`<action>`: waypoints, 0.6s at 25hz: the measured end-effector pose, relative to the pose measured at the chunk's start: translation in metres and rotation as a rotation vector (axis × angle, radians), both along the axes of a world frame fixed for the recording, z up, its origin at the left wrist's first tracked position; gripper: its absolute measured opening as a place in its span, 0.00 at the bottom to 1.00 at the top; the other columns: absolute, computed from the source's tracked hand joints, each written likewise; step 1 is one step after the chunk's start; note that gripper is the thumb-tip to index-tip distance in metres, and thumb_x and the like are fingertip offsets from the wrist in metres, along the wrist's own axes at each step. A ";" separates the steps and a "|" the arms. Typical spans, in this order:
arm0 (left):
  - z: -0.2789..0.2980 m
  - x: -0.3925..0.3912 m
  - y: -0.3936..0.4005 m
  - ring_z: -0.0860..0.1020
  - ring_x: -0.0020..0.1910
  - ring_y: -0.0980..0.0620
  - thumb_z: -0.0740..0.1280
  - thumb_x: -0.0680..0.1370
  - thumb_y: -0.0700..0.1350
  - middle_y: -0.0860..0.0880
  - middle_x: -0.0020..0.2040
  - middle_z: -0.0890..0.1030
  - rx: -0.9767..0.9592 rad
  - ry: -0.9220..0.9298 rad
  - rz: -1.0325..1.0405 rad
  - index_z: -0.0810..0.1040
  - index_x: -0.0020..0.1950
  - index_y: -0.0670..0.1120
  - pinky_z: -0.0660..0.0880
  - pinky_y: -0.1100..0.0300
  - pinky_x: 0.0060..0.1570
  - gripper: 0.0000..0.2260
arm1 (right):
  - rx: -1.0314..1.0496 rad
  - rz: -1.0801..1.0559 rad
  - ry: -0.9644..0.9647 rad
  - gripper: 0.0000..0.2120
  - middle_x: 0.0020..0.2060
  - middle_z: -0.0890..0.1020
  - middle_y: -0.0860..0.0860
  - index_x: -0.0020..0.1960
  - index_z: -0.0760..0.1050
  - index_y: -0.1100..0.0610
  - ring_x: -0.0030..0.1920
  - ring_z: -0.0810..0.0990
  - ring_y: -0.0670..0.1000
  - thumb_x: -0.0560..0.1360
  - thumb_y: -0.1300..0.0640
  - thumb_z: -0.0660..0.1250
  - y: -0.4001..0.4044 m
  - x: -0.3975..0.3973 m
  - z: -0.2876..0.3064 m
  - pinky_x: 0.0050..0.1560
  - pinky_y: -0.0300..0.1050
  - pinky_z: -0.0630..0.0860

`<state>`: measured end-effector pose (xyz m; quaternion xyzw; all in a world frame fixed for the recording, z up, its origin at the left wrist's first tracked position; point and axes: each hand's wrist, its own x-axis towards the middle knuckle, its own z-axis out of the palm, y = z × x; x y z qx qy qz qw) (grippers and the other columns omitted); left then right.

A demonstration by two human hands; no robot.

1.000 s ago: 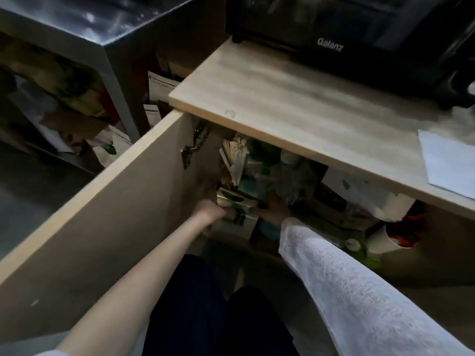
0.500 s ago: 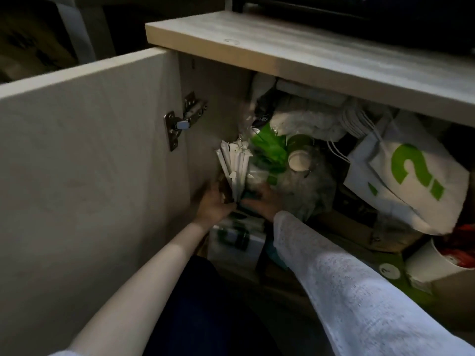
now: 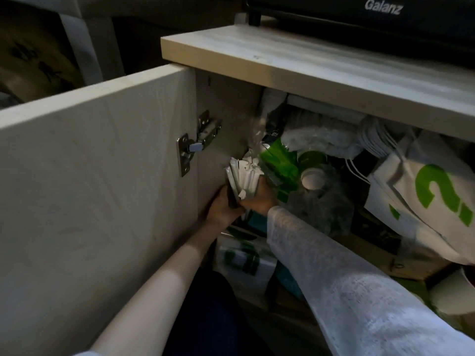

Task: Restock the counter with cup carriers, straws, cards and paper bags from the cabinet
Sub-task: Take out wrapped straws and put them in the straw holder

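Straws (image 3: 244, 179), paper-wrapped and white, are now gathered between your hands; half a second ago your fingers were only reaching at their base. Your left hand (image 3: 223, 208) wraps the bundle low, your right hand (image 3: 259, 199) closes on its other side, though the dim light blurs the fingers. They stand upright at the cabinet's (image 3: 226, 104) left wall, likely ready to lift to the desk (image 3: 321, 65).

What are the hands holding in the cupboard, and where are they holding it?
Both hands grip a bundle of white paper-wrapped straws near its lower end: the left hand from the left, the right hand from the right. The tops stick up free.
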<state>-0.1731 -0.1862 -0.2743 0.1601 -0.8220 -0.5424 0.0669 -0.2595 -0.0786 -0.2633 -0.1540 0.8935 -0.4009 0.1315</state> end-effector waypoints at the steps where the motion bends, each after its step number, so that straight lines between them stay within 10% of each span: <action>1: -0.001 -0.005 -0.002 0.71 0.69 0.45 0.73 0.70 0.34 0.41 0.70 0.72 0.014 0.014 -0.009 0.62 0.75 0.41 0.68 0.56 0.68 0.36 | 0.008 0.001 -0.033 0.48 0.74 0.66 0.58 0.78 0.54 0.61 0.74 0.66 0.56 0.68 0.57 0.78 -0.002 -0.005 -0.001 0.72 0.52 0.65; 4: -0.008 -0.017 -0.003 0.71 0.69 0.43 0.75 0.69 0.33 0.40 0.70 0.72 0.072 0.018 -0.030 0.61 0.76 0.41 0.69 0.46 0.68 0.39 | 0.008 0.024 -0.080 0.48 0.74 0.66 0.58 0.78 0.53 0.61 0.74 0.66 0.58 0.68 0.57 0.78 -0.004 -0.019 -0.005 0.72 0.53 0.66; 15: -0.025 -0.039 0.006 0.70 0.70 0.46 0.72 0.69 0.29 0.42 0.71 0.71 0.086 0.034 -0.051 0.57 0.77 0.40 0.70 0.59 0.66 0.41 | -0.067 0.044 -0.030 0.35 0.63 0.79 0.58 0.72 0.69 0.61 0.63 0.77 0.57 0.67 0.61 0.78 -0.006 -0.037 -0.026 0.63 0.51 0.75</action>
